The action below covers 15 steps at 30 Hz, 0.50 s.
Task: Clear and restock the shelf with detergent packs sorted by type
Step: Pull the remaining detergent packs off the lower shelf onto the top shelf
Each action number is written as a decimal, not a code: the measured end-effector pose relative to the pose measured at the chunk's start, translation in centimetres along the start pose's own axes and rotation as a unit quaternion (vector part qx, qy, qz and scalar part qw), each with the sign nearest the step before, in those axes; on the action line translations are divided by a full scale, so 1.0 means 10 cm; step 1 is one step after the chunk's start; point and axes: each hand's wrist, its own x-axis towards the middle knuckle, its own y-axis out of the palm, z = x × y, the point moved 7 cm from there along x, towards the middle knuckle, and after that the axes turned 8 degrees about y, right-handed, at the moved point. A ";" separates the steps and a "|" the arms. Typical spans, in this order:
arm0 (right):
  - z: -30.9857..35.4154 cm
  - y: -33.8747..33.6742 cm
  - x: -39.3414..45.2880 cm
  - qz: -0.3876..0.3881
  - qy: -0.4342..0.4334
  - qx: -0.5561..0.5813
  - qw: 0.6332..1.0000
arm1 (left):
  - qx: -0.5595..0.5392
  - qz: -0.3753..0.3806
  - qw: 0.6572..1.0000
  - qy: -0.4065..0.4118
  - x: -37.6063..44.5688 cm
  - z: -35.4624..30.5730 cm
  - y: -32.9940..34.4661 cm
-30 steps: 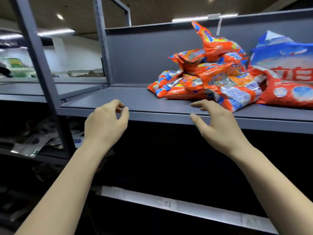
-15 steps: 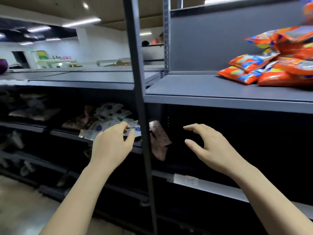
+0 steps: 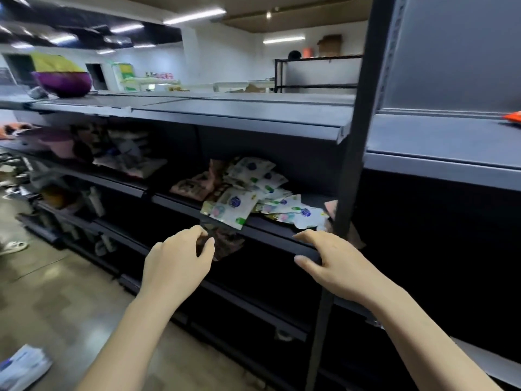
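1. A long dark grey metal shelving unit [image 3: 253, 119] with flat, matte boards runs across the room, and a black steel upright post [image 3: 356, 136] stands at about 2 o'clock from the hands.
2. On the middle shelf, at 12 o'clock from the hands, lies a loose heap of flat white detergent packs [image 3: 253, 193] with glossy, crinkled plastic faces printed with small purple, green and pink marks; the frontmost one hangs over the shelf lip.
3. Beside that heap, at 11 o'clock, sits a dull pinkish-brown pouch [image 3: 194, 186], soft-edged and blurred.
4. A dark crumpled packet [image 3: 225, 242] hangs just below the shelf edge.
5. The left hand [image 3: 176, 263] is raised with fingers loosely curled, its fingertips at that dark packet; whether it actually has hold of it, I cannot tell.
6. The right hand [image 3: 335, 262] reaches forward, fingers spread and gently bent, with its fingertips at the front edge of the shelf, gripping nothing.
7. An orange glossy pack [image 3: 513, 117] peeks in at 3 o'clock on the upper shelf.
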 end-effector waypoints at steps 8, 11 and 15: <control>0.49 0.82 1.13 0.110 0.016 -0.012 0.994 | 0.041 0.072 0.996 -0.025 0.65 1.26 0.36; 0.74 1.04 1.66 0.121 0.027 -0.009 0.992 | 0.052 0.087 0.995 -0.022 1.01 1.72 0.44; 1.09 1.27 2.32 0.149 0.025 -0.007 0.989 | 0.058 0.090 0.994 -0.036 1.48 2.35 0.52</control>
